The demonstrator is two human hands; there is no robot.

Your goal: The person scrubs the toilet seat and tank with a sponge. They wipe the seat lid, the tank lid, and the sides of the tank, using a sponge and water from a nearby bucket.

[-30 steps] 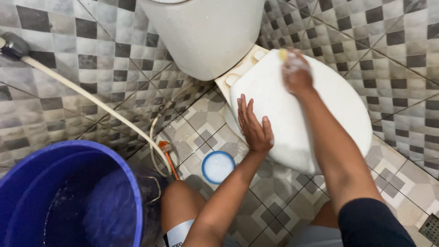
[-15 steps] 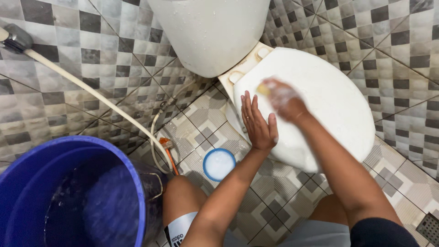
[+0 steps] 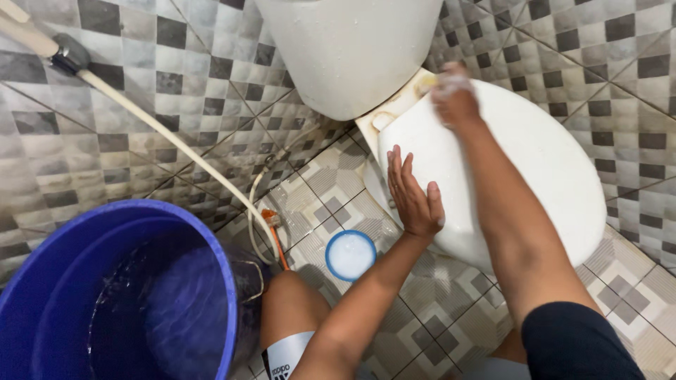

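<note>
Tight corner here — the tank [image 3: 348,49] blocks the top, with the closed toilet lid [image 3: 535,162] just below it. The lid's right half lies bare and open to a hand. On the floor [image 3: 331,183] left of the bowl, a hose [image 3: 176,144] cuts across diagonally, a small blue cup [image 3: 350,255] sits near the knee, and the big blue bucket [image 3: 120,295] fills the lower left — only a narrow tiled strip between them.

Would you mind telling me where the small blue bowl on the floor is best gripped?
Grip the bowl by its rim, coming from above: it sits upright and low on the floor tiles with white liquid inside, so a level pinch on the near edge, by the knee, seems safest.
</note>
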